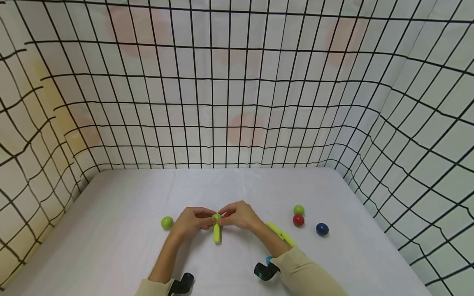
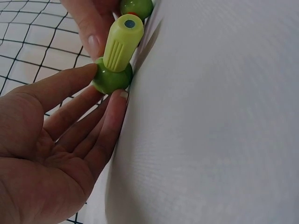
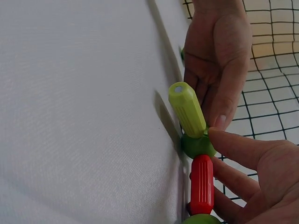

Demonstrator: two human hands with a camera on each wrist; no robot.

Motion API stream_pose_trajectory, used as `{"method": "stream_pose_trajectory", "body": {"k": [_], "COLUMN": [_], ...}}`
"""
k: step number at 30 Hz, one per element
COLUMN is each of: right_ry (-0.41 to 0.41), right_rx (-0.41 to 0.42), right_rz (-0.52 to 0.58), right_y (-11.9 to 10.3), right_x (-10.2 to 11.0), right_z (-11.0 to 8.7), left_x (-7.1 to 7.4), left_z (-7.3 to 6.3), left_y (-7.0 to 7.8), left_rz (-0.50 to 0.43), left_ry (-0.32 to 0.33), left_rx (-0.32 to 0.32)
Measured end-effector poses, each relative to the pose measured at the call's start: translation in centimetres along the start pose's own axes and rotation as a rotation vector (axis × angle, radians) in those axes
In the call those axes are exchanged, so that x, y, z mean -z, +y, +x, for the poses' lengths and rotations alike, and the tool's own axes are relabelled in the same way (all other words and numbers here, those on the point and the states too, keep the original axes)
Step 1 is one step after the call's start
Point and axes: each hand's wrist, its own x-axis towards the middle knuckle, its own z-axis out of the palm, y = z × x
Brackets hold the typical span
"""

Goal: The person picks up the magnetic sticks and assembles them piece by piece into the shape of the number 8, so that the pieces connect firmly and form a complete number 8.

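Near the middle of the table, a small green ball (image 1: 217, 216) sits between both hands. Thumb and fingertips of my left hand (image 1: 189, 223) pinch it from the left; my right hand (image 1: 240, 216) pinches the same ball from the other side. A yellow-green ribbed rod (image 3: 188, 109) sticks out of the ball, its end showing a round hole or dot. From that ball, a red ribbed rod (image 3: 202, 184) runs under the right hand to a second green ball (image 3: 202, 219). In the head view, the right fingers mostly hide the red rod.
On the left lies a loose green ball (image 1: 167, 223). To the right are another green ball (image 1: 298, 210), a red ball (image 1: 298, 220) and a dark blue ball (image 1: 322, 229). Yellow-green rods (image 1: 274, 228) lie beside the right forearm, which partly hides a light-blue piece (image 1: 268, 260). Black netting (image 1: 229, 102) surrounds the table.
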Motion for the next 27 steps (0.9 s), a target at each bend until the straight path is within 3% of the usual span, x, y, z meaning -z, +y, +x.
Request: {"method": "stream_pose_trajectory", "body": {"k": [19,23,27], "right_ry": [0.036,0.038,0.040], "right_rx": [-0.010,-0.021,-0.039], "right_rz": [0.017,0.012,0.027], "right_y": [0.4,0.2,0.1], "right_x": [-0.3,-0.4,-0.3], "right_z": [0.0,0.0,0.0], "left_x": [0.2,1.3,3.5], "left_z": [-0.2,-0.7,-1.2], "left_y": [0.5,1.0,1.5], "left_rz": [0.007,0.030,0.048], "left_ry": [0.005,0.039,0.086], "left_rx": [0.005,0.015,0.057]}}
